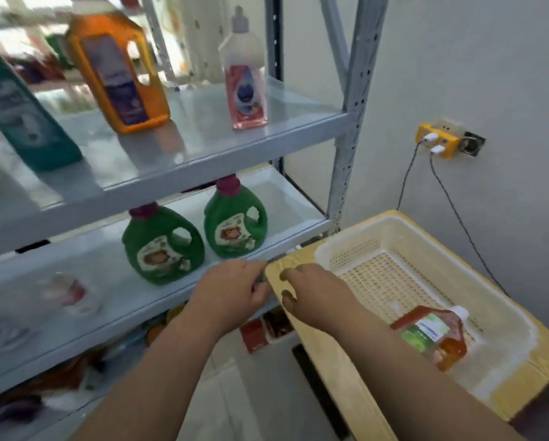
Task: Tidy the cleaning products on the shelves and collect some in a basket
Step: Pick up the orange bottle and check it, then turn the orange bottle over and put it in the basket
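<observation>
Basket of cream perforated plastic sits on a yellow table just right of the grey metal shelving. One orange bottle with a white cap already lies on its side in its near end. The left hand hangs at the front edge of the middle shelf and the right hand over the table's near corner. Both have loosely bent fingers and hold nothing.

Nearest to the hands are two green detergent jugs with dark red caps, upright and side by side on the middle shelf. They look like stiff, smooth plastic and are probably heavy if full. The moulded handle loop on each is the sensible hold, perhaps with the other palm under the base.

On the shelf above stand a large orange jug, also with a handle cut-out, and a teal bottle at the left. A tall, narrow pink dish-soap bottle stands there too. It looks light and easy to tip, and is best taken round its body rather than by the cap. The other shelves are too blurred to read.
</observation>
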`<action>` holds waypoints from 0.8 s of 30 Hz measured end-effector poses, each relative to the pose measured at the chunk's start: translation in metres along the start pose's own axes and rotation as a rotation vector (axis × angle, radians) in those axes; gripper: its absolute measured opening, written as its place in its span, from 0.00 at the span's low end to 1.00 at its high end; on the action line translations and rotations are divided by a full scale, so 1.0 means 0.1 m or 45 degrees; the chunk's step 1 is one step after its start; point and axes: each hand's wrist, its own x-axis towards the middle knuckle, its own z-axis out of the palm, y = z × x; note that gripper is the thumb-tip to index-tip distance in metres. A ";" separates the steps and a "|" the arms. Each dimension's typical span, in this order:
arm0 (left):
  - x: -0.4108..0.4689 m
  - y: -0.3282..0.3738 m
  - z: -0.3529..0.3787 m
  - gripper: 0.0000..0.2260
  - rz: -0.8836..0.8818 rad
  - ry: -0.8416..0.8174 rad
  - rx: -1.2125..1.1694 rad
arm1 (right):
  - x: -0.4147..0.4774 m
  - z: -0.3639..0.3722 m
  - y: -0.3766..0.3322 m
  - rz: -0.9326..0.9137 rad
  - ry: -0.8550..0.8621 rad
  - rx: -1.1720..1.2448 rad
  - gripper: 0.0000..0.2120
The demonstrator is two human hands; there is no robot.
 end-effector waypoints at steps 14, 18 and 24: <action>-0.78 -1.47 -1.33 0.17 -0.224 0.342 0.018 | 1.09 -0.61 -1.76 -0.348 0.362 0.095 0.13; -0.56 -1.69 -1.45 0.18 -0.258 0.397 -0.025 | 1.45 -0.78 -1.86 -0.398 0.403 0.072 0.11; 0.25 -2.03 -1.47 0.20 -0.425 0.274 -0.013 | 2.29 -0.93 -1.74 -0.424 0.326 0.021 0.13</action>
